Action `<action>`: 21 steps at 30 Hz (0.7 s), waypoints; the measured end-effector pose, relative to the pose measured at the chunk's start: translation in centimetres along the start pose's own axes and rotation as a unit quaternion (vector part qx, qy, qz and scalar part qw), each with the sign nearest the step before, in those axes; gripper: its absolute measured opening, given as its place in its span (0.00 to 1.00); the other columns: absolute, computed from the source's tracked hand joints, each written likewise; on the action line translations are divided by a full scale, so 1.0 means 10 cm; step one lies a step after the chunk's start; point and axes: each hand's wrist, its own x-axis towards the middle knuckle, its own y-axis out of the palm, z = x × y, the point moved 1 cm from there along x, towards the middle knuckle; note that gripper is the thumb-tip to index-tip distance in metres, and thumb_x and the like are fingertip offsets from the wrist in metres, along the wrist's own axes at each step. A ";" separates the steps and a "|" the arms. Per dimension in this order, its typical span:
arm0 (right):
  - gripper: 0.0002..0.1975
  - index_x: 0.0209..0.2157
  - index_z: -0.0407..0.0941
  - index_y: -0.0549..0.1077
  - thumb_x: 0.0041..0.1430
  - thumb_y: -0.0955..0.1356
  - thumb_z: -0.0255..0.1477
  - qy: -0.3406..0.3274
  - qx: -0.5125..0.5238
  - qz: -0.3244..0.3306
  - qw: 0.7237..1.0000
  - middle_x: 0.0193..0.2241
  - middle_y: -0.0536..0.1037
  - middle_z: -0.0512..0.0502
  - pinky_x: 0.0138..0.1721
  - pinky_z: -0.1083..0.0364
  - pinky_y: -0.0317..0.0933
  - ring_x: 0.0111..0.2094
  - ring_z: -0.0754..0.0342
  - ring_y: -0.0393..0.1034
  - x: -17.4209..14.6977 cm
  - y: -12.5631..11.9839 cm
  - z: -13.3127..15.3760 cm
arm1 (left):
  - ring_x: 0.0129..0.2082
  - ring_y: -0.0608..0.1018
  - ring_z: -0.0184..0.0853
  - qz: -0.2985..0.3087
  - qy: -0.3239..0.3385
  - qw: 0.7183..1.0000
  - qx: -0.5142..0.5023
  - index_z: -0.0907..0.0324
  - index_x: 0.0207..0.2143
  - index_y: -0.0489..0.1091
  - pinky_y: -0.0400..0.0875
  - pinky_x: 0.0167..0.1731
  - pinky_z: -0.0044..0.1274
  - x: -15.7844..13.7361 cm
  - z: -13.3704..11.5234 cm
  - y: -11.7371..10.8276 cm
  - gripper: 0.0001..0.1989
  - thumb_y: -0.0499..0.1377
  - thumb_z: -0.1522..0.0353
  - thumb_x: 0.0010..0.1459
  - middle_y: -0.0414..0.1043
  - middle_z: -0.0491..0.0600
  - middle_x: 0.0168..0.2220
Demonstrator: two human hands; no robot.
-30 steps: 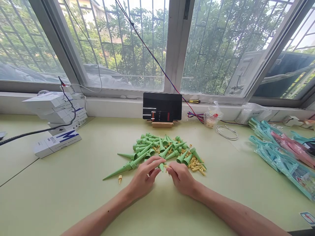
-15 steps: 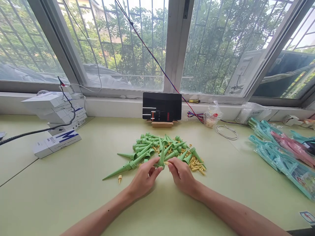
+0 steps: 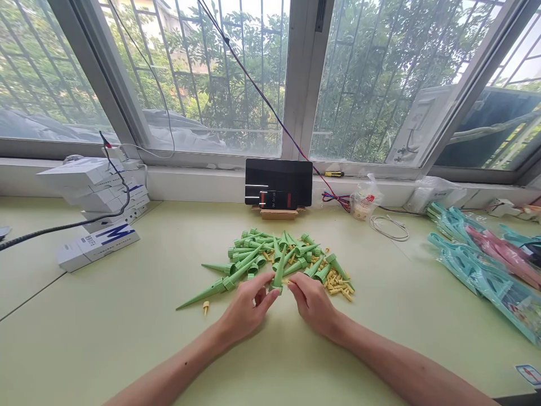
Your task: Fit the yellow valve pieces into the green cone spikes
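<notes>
A: State the condition of each hand.
B: The left hand (image 3: 247, 301) grips a green spike (image 3: 279, 270) near its collar between thumb and fingers, point directed up and away. The right hand (image 3: 315, 301) pinches a small yellow piece (image 3: 286, 281) at the spike's side. The fingertips cover most of the piece; whether it touches the spike cannot be determined.

A: Which parts are obscured?
B: The left fingers partly cover the collar. The right hand's outer fingers are curled under and hidden.

A: Identify the parts adjacent to the hands.
B: Just beyond both hands lies a pile of green spikes (image 3: 249, 248), overlapping too closely to count. Just beyond the right hand, on its right, is a heap of yellow pieces (image 3: 337, 283), partly under the spikes. One loose yellow piece (image 3: 205, 307) rests on the bench (image 3: 270, 366), left of the left hand.

A: And farther out?
B: Well beyond the hands, a dark tablet (image 3: 279, 173) stands behind a phone (image 3: 276, 200); the phone's digits are hard to read. Far left of the left hand are stacked white boxes (image 3: 99, 248). Far right of the right hand, bagged teal items (image 3: 482, 270) are cut off by the view's edge.
</notes>
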 end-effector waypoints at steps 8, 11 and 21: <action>0.18 0.26 0.47 0.56 0.73 0.54 0.32 0.014 -0.003 0.018 1.000 0.21 0.61 0.53 0.24 0.57 0.49 0.21 0.57 0.52 0.00 -0.01 0.01 | 0.23 0.68 0.28 -0.011 0.018 1.000 -0.007 0.59 0.52 0.72 0.68 0.25 0.21 0.00 -0.03 -0.03 0.16 0.57 0.61 0.65 0.72 0.46 0.30; 0.18 0.26 0.47 0.56 0.74 0.53 0.32 0.017 -0.007 0.025 1.000 0.20 0.60 0.54 0.24 0.57 0.48 0.20 0.58 0.51 -0.01 -0.01 0.02 | 0.23 0.68 0.27 -0.007 0.026 0.999 -0.026 0.57 0.51 0.73 0.69 0.24 0.20 0.01 -0.06 -0.04 0.15 0.57 0.63 0.65 0.73 0.49 0.36; 0.21 0.25 0.47 0.57 0.75 0.52 0.34 0.003 -0.036 0.028 0.999 0.19 0.61 0.54 0.23 0.57 0.47 0.19 0.58 0.50 0.00 0.01 0.03 | 0.21 0.68 0.23 -0.016 0.019 0.999 -0.027 0.53 0.52 0.74 0.70 0.24 0.20 0.02 -0.09 -0.07 0.14 0.55 0.65 0.67 0.72 0.53 0.48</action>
